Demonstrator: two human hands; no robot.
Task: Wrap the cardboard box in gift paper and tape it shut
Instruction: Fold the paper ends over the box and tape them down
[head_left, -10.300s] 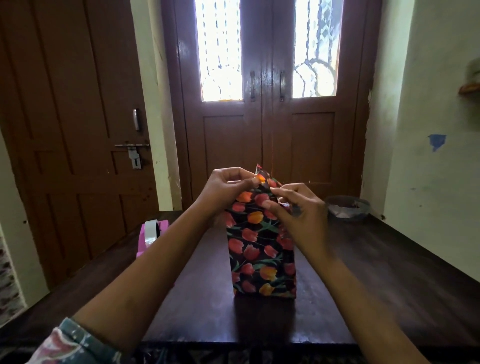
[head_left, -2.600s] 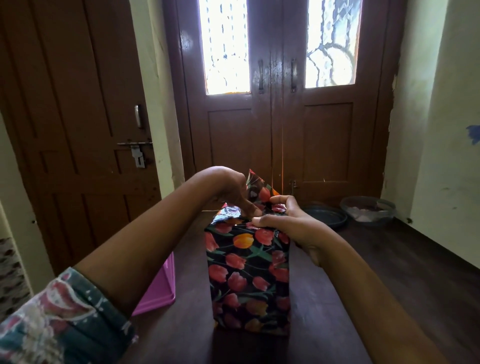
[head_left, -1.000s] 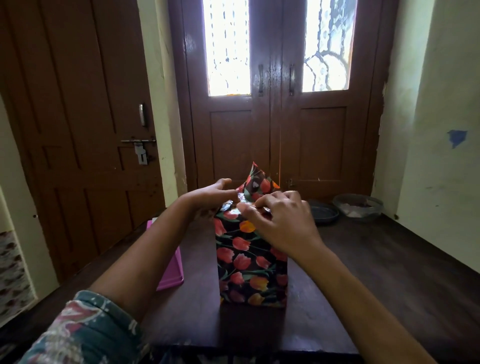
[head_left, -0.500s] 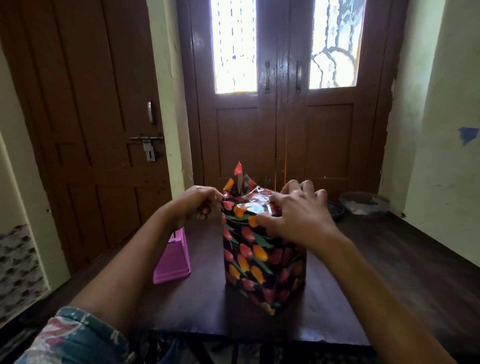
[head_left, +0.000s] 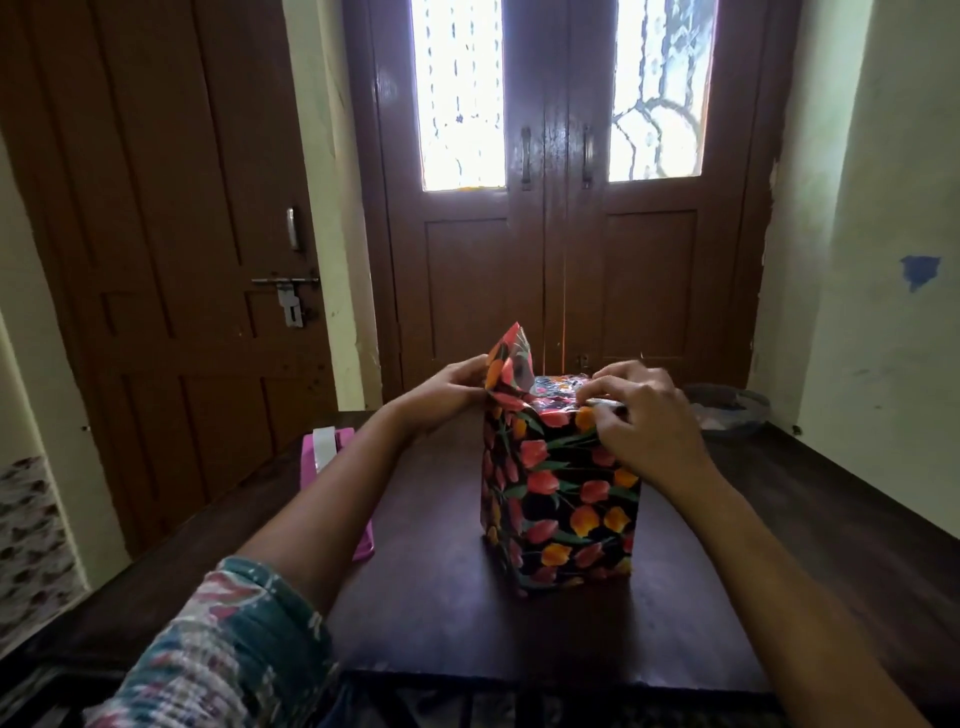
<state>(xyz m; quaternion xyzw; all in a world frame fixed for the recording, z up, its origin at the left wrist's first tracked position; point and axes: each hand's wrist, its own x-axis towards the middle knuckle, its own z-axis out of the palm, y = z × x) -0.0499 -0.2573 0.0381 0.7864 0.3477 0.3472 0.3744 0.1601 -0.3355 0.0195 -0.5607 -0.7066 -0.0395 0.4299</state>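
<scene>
Now the box (head_left: 561, 488), turned a little since a moment ago, stands on the table (head_left: 467, 613) with its top mostly folded flat, the left hand (head_left: 441, 395) pinches the last upright flap (head_left: 506, 358) and the right hand (head_left: 644, 421) pinches the paper (head_left: 556, 402) at its right edge, so taping seems near.

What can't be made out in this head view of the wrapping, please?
Top seam of the wrapped box: right hand covers it; tape cannot be confirmed.
Pink tape dispenser: mostly behind the left forearm.
Bowl: contents dim, partly behind the right hand.
Box's far faces: turned away from the head camera.
</scene>
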